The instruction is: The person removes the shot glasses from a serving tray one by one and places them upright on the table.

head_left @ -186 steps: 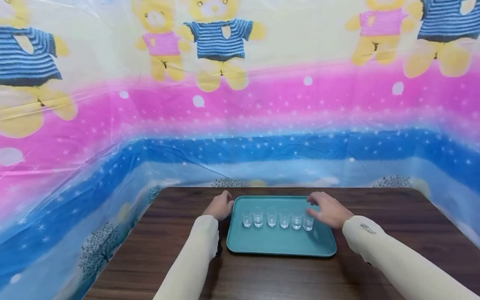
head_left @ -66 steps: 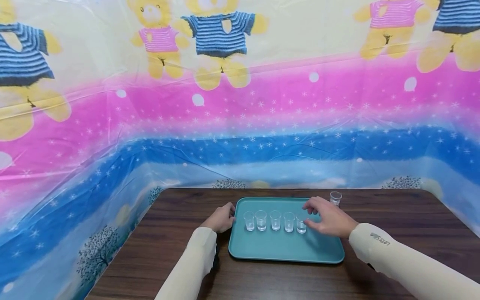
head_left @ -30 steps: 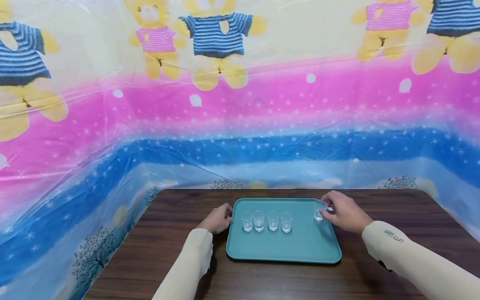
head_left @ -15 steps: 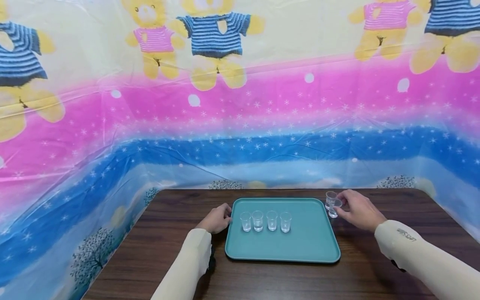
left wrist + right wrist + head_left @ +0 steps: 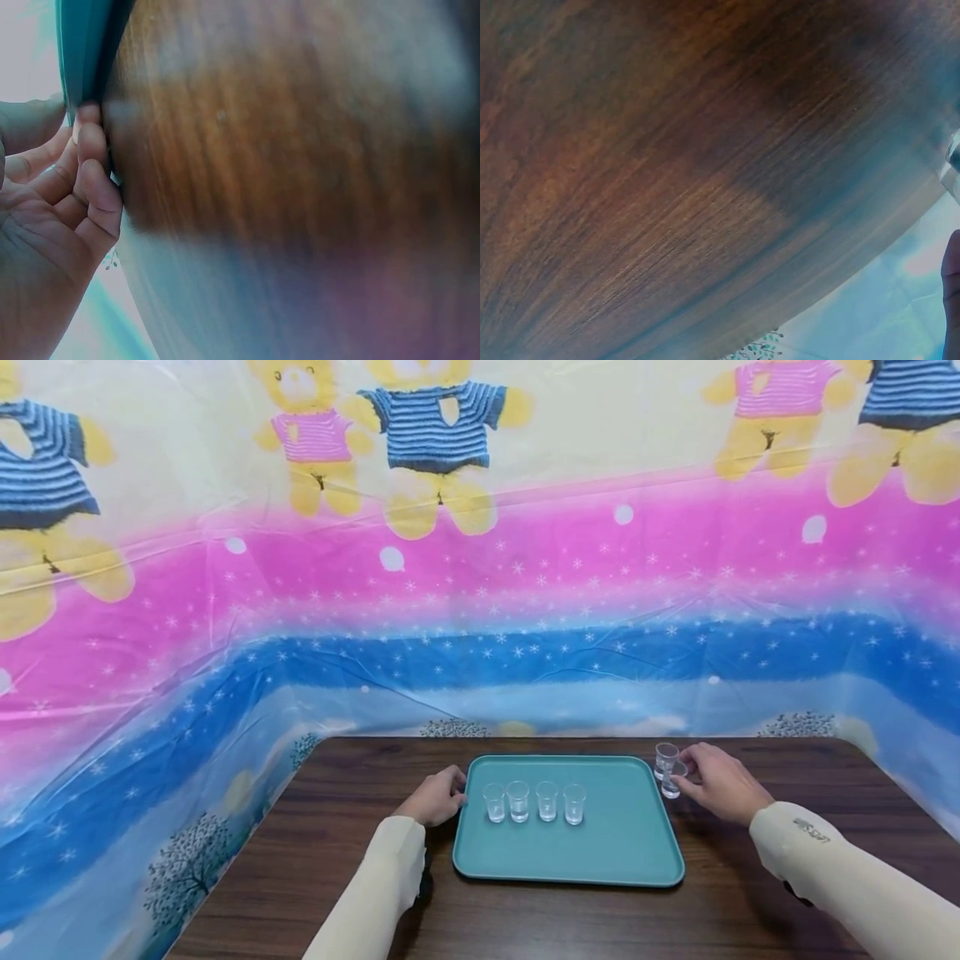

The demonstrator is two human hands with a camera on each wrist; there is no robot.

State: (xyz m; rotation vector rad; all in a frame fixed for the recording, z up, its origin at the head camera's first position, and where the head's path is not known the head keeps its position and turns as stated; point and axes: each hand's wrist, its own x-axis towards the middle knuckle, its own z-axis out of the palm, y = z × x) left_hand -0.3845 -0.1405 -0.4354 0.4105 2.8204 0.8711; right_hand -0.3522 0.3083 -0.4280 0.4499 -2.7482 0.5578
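My right hand (image 5: 723, 783) pinches a small clear shot glass (image 5: 671, 783) between thumb and fingers, low over the table just past the tray's right rim. Right behind it stands another shot glass (image 5: 664, 757), partly overlapped by the held one. At the right wrist view's edge, only a sliver of glass (image 5: 952, 169) and a finger (image 5: 952, 281) show. Several shot glasses with clear liquid, among them the rightmost glass (image 5: 574, 804), stand in a row on the green tray (image 5: 622, 852). My left hand (image 5: 435, 797) grips the tray's left rim, thumb above and fingers curled against its side (image 5: 82, 67).
The dark wood table (image 5: 337, 860) lies under the tray. Behind it and at both sides hangs a cloth backdrop (image 5: 525, 610) printed with teddy bears, in pink and blue bands.
One after another, two glasses have left the right end of the row for the table right of the tray; the second is still in my right hand. My left hand stays at the rim.
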